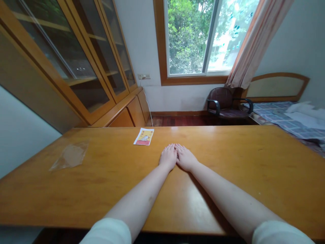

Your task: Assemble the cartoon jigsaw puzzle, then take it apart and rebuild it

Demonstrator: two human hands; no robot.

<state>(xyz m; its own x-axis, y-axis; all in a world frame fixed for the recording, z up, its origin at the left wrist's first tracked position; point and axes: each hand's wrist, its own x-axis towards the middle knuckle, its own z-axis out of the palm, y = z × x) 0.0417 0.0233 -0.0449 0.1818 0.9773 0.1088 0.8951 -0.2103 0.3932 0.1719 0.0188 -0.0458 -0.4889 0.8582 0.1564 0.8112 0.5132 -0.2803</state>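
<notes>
My left hand and my right hand lie flat, palms down, side by side on the wooden table, fingers stretched forward and touching each other. Neither holds anything. A small card with a yellow and red picture lies on the table just beyond and left of my left hand. A clear plastic sleeve lies flat near the table's left edge.
A glass-door wooden cabinet lines the left wall. Beyond the table stand a dark armchair under the window and a bed at the right, with a curtain hanging beside it.
</notes>
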